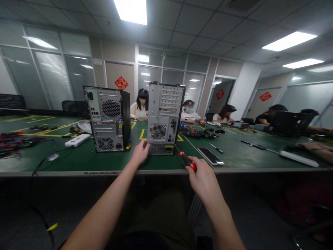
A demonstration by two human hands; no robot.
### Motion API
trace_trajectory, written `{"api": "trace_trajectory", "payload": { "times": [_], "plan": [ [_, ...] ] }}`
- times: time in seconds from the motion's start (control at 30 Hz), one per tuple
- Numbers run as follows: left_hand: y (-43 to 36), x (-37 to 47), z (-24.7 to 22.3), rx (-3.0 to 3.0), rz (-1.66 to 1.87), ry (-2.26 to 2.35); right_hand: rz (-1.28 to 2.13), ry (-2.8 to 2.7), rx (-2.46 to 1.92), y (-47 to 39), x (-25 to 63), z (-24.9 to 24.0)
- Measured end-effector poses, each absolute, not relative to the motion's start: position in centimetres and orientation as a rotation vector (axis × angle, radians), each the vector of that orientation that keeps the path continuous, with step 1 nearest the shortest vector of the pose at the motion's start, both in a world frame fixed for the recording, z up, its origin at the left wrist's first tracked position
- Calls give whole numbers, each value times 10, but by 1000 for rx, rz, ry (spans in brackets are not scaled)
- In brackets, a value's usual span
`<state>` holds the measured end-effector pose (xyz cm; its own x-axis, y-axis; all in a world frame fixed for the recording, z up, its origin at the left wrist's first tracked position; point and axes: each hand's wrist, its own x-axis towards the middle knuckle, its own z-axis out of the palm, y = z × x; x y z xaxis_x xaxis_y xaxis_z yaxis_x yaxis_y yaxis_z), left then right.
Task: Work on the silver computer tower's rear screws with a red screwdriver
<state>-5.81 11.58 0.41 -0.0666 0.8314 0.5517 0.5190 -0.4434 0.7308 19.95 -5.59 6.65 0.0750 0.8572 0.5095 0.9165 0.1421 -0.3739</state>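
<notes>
A grey computer tower (pixel 166 118) stands upright on the green table, its back panel with slots and ports facing me. My left hand (pixel 141 151) is closed against the tower's lower left edge; part of its fingers is hidden behind the case. A red and black screwdriver (pixel 186 160) is gripped in my right hand (pixel 201 172), just right of the tower's base. Its thin shaft points up and left towards the lower right corner of the back panel; I cannot tell whether the tip touches it. To the left stands a second computer tower (pixel 106 119), also showing its back.
A phone (pixel 210 156) lies right of my right hand, with a slim pen-like tool (pixel 215 148) behind it. White power strips (pixel 77 140) sit at left and right. Bundled cables (pixel 20 146) cover the far left. Several people sit across the green table (pixel 241 156).
</notes>
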Motion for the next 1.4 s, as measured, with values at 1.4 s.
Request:
{"api": "trace_trajectory", "payload": {
  "times": [1.4],
  "plan": [
    [114, -59, 5, 1928, 1520, 1472, -247, -1763, -1773, -54, 197, 65]
  ]
}}
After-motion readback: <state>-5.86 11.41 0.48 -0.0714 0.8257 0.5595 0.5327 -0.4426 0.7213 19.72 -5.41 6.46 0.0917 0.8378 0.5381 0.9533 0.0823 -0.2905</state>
